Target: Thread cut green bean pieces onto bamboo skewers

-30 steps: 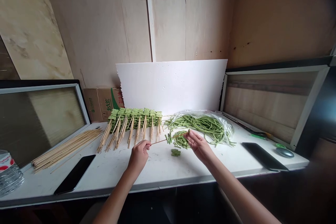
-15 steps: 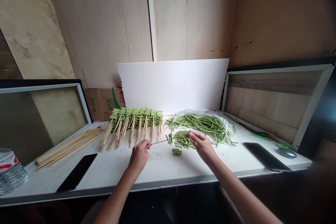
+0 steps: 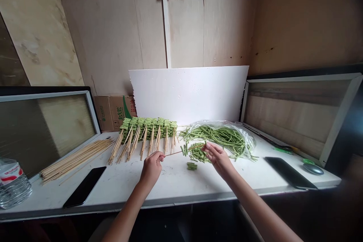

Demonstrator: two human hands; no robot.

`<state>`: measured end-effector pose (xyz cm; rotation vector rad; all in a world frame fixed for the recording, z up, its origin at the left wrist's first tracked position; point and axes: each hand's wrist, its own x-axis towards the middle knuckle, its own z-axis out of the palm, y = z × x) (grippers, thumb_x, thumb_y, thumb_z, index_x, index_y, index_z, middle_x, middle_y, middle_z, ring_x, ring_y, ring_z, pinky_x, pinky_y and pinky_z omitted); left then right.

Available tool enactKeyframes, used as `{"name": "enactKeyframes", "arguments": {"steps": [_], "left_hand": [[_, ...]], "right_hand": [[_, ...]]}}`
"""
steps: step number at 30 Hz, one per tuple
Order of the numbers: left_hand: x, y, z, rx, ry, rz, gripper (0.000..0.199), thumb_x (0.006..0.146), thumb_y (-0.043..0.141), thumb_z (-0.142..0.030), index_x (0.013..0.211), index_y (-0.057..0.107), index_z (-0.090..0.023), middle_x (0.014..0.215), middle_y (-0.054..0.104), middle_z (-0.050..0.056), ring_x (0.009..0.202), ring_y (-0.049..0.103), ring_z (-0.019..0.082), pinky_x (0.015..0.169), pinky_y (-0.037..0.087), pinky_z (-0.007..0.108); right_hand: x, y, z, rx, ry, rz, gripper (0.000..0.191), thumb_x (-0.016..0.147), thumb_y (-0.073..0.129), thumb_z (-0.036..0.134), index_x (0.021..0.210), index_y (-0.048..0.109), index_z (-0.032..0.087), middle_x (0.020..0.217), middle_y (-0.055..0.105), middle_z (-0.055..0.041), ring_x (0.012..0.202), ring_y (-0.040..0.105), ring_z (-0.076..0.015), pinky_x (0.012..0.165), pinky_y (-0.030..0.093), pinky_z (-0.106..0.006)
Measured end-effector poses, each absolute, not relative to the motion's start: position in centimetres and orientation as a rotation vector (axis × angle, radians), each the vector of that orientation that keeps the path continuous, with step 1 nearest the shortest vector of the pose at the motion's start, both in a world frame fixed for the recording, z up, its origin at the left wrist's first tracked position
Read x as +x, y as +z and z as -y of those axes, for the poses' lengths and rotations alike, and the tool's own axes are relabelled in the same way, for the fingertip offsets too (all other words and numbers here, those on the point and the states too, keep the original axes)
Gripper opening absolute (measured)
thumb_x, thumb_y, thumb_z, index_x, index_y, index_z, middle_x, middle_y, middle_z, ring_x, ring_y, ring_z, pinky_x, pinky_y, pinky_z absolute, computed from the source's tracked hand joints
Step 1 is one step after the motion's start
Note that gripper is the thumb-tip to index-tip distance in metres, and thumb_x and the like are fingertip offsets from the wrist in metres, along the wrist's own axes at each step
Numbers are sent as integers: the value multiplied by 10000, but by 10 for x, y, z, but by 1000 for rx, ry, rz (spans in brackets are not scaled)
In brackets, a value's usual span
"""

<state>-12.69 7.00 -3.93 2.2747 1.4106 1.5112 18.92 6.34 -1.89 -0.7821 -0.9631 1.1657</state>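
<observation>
My left hand (image 3: 153,163) is closed on the near end of a thin wooden skewer (image 3: 173,153). Several short green bean pieces (image 3: 185,149) are threaded on the skewer. At its other end, my right hand (image 3: 214,154) pinches a green bean piece (image 3: 205,145). Beneath and beside my right hand lies a pile of cut bean pieces (image 3: 197,152), and a small group of cut pieces (image 3: 192,166) sits nearer the front. Filled bean skewers (image 3: 149,126) are stacked at the back left, their bare sticks pointing forward.
Long beans (image 3: 221,135) lie in a clear plastic bag at the back right. Loose skewers (image 3: 75,159), a black phone (image 3: 85,186) and a water bottle (image 3: 13,183) are on the left. Another dark device (image 3: 289,172) and a mouse (image 3: 313,169) lie on the right of the white table (image 3: 167,189).
The camera view has shifted slightly. My right hand's fingers have changed position a little around the bean piece near the skewer's end; my left hand keeps its hold.
</observation>
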Motion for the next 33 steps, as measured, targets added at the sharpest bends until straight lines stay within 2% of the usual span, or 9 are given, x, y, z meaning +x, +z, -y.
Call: {"name": "enactKeyframes", "arguments": {"steps": [5,8,13,19,24,27,30,33], "left_hand": [[-127,-36,-67,2301,1492,-1423,313,830,421,-18,866,672,-200,740,670,28,758,684,187,696,500,254],[-129,-35,-67,2315,1478,-1449,331,815,406,3,865,665,-197,747,663,27,762,679,183,693,487,248],[-130,-35,-67,2357,1451,-1478,330,809,405,16,843,656,-196,732,633,17,712,638,171,673,454,240],[-129,-39,-68,2350,1488,-1426,343,801,394,29,866,650,-191,754,626,17,732,633,167,695,460,242],[-127,-42,-67,2316,1531,-1369,374,793,381,44,899,654,-189,787,648,27,795,657,175,722,478,248],[-122,-40,-64,2298,1510,-1340,355,794,394,40,874,653,-190,752,639,18,756,650,169,703,478,240],[-116,-35,-60,2314,1417,-1278,354,791,388,45,826,649,-193,697,615,5,683,622,158,660,469,228],[-114,-31,-58,2328,1420,-1258,352,812,388,37,825,653,-195,698,617,7,683,626,160,663,479,231]], "right_hand": [[182,-11,-55,-845,1042,1025,387,682,913,532,901,812,229,883,754,-64,849,666,-225,643,497,-293],[177,-8,-49,-862,974,1058,410,675,908,557,892,811,222,881,751,-75,805,635,-225,633,473,-308],[171,-15,-49,-859,970,1083,380,747,869,535,936,807,212,880,740,-68,690,558,-171,613,444,-296],[169,-19,-50,-852,963,1070,369,762,860,523,947,798,210,903,731,-87,865,612,-239,616,445,-284],[168,-14,-47,-834,977,1032,358,754,873,505,949,800,214,943,722,-84,834,603,-222,627,448,-287],[164,-10,-42,-831,962,1050,359,733,886,508,929,801,220,997,722,-84,765,588,-196,638,461,-303],[156,-10,-38,-858,942,1146,324,733,883,511,793,787,208,1059,724,-93,831,611,-212,704,488,-321],[150,-12,-35,-888,937,1185,330,754,859,529,807,790,211,1087,722,-95,903,619,-233,750,494,-333]]}}
